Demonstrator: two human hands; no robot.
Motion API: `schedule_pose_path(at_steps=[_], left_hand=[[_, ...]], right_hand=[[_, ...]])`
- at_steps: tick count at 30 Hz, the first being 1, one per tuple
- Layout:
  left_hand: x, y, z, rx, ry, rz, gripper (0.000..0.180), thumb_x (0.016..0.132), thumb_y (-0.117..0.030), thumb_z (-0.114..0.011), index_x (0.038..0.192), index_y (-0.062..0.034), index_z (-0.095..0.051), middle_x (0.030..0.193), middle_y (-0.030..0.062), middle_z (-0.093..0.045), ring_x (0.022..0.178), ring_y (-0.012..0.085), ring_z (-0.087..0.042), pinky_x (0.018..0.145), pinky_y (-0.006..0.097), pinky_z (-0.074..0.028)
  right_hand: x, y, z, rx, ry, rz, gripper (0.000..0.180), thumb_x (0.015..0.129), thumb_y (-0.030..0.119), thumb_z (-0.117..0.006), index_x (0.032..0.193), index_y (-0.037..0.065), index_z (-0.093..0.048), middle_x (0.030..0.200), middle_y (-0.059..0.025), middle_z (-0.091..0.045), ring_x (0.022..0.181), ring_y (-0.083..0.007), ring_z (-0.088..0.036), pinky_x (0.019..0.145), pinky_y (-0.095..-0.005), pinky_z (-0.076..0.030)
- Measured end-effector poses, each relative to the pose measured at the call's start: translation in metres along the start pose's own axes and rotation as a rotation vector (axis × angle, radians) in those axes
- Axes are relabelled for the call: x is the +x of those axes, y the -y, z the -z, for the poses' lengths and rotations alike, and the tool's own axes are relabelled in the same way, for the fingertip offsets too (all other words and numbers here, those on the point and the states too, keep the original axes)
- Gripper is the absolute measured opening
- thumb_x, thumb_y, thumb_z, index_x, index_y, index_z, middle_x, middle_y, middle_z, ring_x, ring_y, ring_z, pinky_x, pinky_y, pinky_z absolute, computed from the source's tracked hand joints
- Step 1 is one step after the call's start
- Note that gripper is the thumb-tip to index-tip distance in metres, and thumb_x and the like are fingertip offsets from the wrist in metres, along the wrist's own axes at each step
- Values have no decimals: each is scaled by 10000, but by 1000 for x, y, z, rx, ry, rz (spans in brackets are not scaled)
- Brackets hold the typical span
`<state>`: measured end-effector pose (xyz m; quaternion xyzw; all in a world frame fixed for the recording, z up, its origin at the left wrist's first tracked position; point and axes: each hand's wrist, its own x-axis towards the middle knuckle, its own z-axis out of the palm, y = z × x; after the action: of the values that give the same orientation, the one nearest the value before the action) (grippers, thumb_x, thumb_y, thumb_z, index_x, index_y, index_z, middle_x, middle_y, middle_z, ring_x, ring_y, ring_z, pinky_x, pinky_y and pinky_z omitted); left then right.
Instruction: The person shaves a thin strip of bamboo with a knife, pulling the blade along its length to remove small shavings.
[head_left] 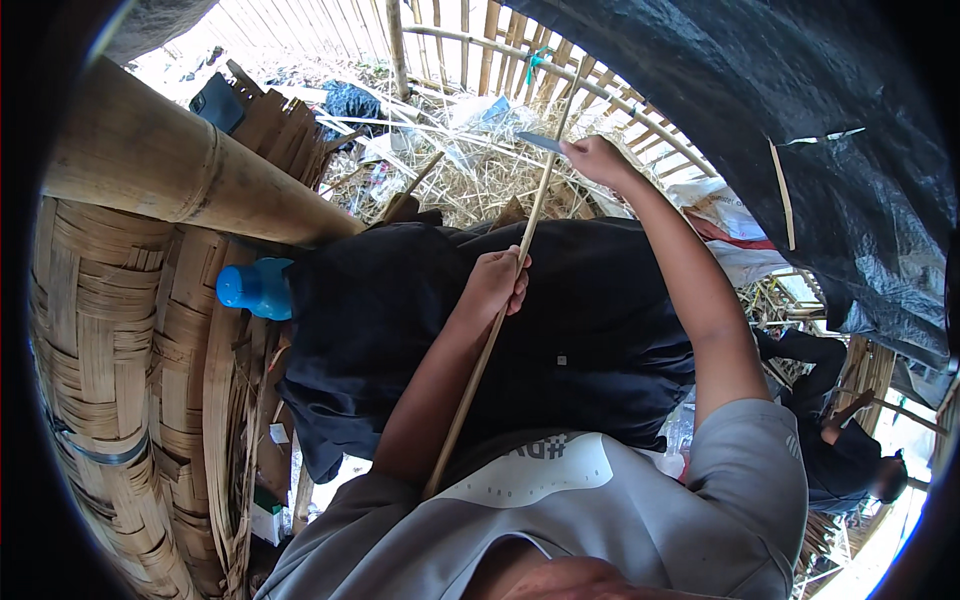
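Note:
A long, thin bamboo strip (464, 408) slants from beside my left upper arm up and away past my knees. Around its middle, over my dark-clad lap, my left hand (497, 283) is closed. Farther along, my right arm is stretched out, and my right hand (594, 160) grips a knife by its handle, which the fingers hide. The knife's grey blade (540, 141) points left and crosses the strip near its far part. Whether the edge bites into the bamboo I cannot tell.
A thick bamboo pole (200, 170) runs along the left above woven bamboo panels (100, 300). Beside my leg stands a blue bottle (255, 288). Shavings (470, 175) litter the ground ahead. Black plastic sheeting (800, 120) hangs at right; another person (840, 450) sits beyond.

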<state>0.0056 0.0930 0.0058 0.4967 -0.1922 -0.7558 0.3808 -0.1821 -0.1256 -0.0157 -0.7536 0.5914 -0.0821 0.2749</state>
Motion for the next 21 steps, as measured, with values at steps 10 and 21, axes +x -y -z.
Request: schedule_pose_path(at_steps=[10,21], left_hand=[[-10,10,7,-134,66,87,308,1020,-259,-320,856,-46,-470,540,-2,-400,334,97,-347,335,266,-279],[-13,13,6,-97,64,83,298,1015,-246,-322,863,-37,-470,540,1,-403,328,103,-352,333,270,-281]], right_hand=[[-16,7,-15,47,94,-65,678,908,548,-514,537,-18,-509,467,-71,-461,474,-155,-475,495,-392,-405],[-43,11,-19,215,213,-219,633,920,562,-474,568,37,-436,440,-15,-397,333,-141,-408,320,-324,-330]])
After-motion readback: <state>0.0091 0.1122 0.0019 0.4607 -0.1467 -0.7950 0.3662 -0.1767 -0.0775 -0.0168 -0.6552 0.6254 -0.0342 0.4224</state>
